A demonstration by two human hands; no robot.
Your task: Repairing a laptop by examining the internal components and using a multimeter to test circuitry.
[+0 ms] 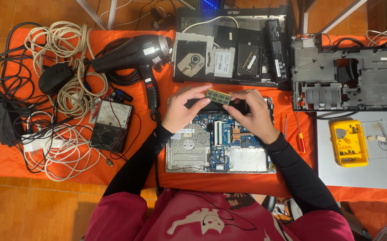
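On the orange-clothed desk (6, 160), a small green rectangular memory module (217, 96) is pinched, long axis left-right, by closed fingers of left hand (182, 109) and right hand (252, 115) above the opened laptop's blue circuit board (222, 140).

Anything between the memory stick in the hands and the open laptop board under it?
Nothing visible does. Both hands, left hand and right hand, hold the green memory module by its ends above the exposed laptop board; only a black strip lies beneath.
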